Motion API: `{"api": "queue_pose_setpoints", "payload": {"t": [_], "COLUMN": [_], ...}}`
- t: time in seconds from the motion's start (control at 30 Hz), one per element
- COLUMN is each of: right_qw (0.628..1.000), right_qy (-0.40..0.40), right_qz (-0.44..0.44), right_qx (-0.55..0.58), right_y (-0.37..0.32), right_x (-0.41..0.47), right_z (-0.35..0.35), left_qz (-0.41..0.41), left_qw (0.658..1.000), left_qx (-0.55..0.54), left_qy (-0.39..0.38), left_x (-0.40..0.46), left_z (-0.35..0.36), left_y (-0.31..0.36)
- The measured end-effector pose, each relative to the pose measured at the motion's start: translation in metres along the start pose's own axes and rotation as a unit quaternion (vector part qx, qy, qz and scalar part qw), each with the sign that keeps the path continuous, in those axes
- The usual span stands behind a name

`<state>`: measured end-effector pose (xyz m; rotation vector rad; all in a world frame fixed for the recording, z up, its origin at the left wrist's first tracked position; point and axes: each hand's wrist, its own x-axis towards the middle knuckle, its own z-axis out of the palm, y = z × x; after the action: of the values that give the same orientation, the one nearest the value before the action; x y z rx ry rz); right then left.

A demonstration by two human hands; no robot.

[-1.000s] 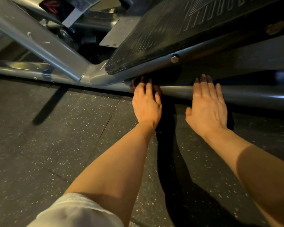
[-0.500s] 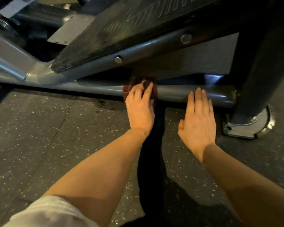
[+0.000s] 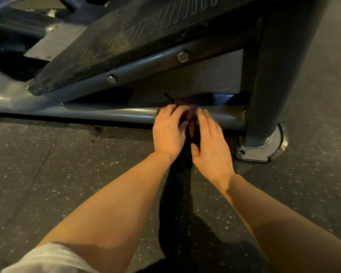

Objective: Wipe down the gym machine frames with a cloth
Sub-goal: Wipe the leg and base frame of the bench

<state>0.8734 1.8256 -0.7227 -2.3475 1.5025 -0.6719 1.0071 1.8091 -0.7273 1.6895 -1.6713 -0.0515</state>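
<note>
A grey low frame tube (image 3: pixel 106 114) of the gym machine runs along the floor to a thick upright post (image 3: pixel 280 75) at the right. My left hand (image 3: pixel 168 133) holds a dark red cloth (image 3: pixel 186 107) against the tube, fingers curled over it; most of the cloth is hidden under the hand. My right hand (image 3: pixel 211 144) lies right beside it with straight fingers, fingertips on the tube, holding nothing.
A black ribbed footplate (image 3: pixel 126 40) slopes up above the tube on a bolted bar (image 3: pixel 146 66). The post stands on a metal floor foot (image 3: pixel 264 150). Speckled black rubber flooring (image 3: pixel 47 174) spreads in front. A white sleeve (image 3: pixel 47 261) shows at the bottom left.
The left hand has slid the cloth rightward along the tube toward the post. The right hand, formerly apart, now lies close beside the left. The view has shifted right.
</note>
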Motion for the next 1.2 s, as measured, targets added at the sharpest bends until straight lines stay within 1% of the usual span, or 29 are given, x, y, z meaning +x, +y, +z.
{"api": "queue_pose_setpoints", "payload": {"t": [0.07,0.1,0.17,0.2,0.27,0.3,0.33,0.37,0.4,0.43,0.5,0.57,0.63,0.7,0.77,0.83,0.9,0.93,0.97,1.03,1.1,1.13,1.2], "right_qw": [0.998,0.996,0.995,0.995,0.99,0.982,0.972,0.965,0.963,0.968,0.98,0.985,0.989,0.992,0.993,0.994,0.997,0.998,0.999,0.998,0.983,0.97,0.954], "right_qy": [-0.011,-0.01,0.006,0.028,0.112,0.162,0.201,0.221,0.217,0.192,0.126,0.086,0.06,0.054,0.058,0.048,0.024,0.007,-0.012,-0.052,-0.077,-0.076,-0.061], "right_qz": [0.0,0.007,0.024,0.027,0.043,0.072,0.108,0.138,0.156,0.16,0.152,0.144,0.115,0.082,0.072,0.057,0.029,0.017,0.004,-0.015,0.0,0.013,0.021], "right_qx": [0.069,0.087,0.094,0.088,0.072,0.065,0.056,0.042,0.024,0.001,-0.038,-0.05,-0.066,-0.08,-0.078,-0.077,-0.068,-0.055,-0.034,0.04,0.168,0.229,0.294], "right_y": [-0.006,-0.008,-0.005,-0.002,0.006,0.01,0.011,0.01,0.008,0.004,-0.005,-0.018,-0.038,-0.057,-0.073,-0.084,-0.091,-0.095,-0.099,-0.108,-0.121,-0.127,-0.14], "right_x": [0.0,0.0,-0.002,-0.003,-0.003,0.0,0.004,0.008,0.013,0.017,0.023,0.029,0.039,0.048,0.057,0.061,0.063,0.064,0.064,0.061,0.052,0.047,0.035], "right_z": [0.002,0.003,0.004,0.003,0.0,-0.004,-0.007,-0.01,-0.01,-0.008,0.005,0.02,0.036,0.047,0.056,0.062,0.066,0.067,0.068,0.069,0.068,0.069,0.069], "left_qz": [-0.006,-0.025,-0.06,-0.059,-0.052,-0.061,-0.073,-0.089,-0.106,-0.118,-0.115,-0.101,-0.104,-0.109,-0.111,-0.092,-0.054,-0.044,-0.056,-0.139,-0.216,-0.238,-0.268], "left_qw": [0.996,0.99,0.974,0.972,0.973,0.979,0.987,0.992,0.994,0.993,0.992,0.992,0.991,0.99,0.989,0.99,0.992,0.993,0.994,0.99,0.972,0.96,0.939], "left_qx": [-0.08,-0.135,-0.213,-0.221,-0.218,-0.189,-0.138,-0.084,-0.038,-0.005,0.042,0.07,0.082,0.095,0.1,0.105,0.111,0.105,0.087,0.016,-0.091,-0.149,-0.212], "left_qy": [-0.025,-0.04,-0.058,-0.058,-0.057,-0.043,-0.021,0.001,0.011,0.006,-0.015,-0.017,-0.008,0.001,-0.004,-0.015,-0.024,-0.024,-0.02,-0.003,0.008,0.015,0.049], "left_x": [-0.007,-0.012,-0.024,-0.029,-0.035,-0.035,-0.035,-0.033,-0.032,-0.031,-0.031,-0.032,-0.032,-0.033,-0.034,-0.034,-0.033,-0.032,-0.033,-0.037,-0.046,-0.051,-0.059], "left_z": [-0.003,-0.004,-0.004,-0.004,-0.006,-0.01,-0.014,-0.019,-0.024,-0.027,-0.033,-0.035,-0.036,-0.037,-0.042,-0.051,-0.059,-0.063,-0.065,-0.069,-0.077,-0.083,-0.098], "left_y": [0.01,0.012,0.012,0.01,0.004,-0.002,-0.009,-0.016,-0.022,-0.029,-0.039,-0.046,-0.051,-0.055,-0.063,-0.074,-0.084,-0.087,-0.089,-0.085,-0.078,-0.074,-0.072]}}
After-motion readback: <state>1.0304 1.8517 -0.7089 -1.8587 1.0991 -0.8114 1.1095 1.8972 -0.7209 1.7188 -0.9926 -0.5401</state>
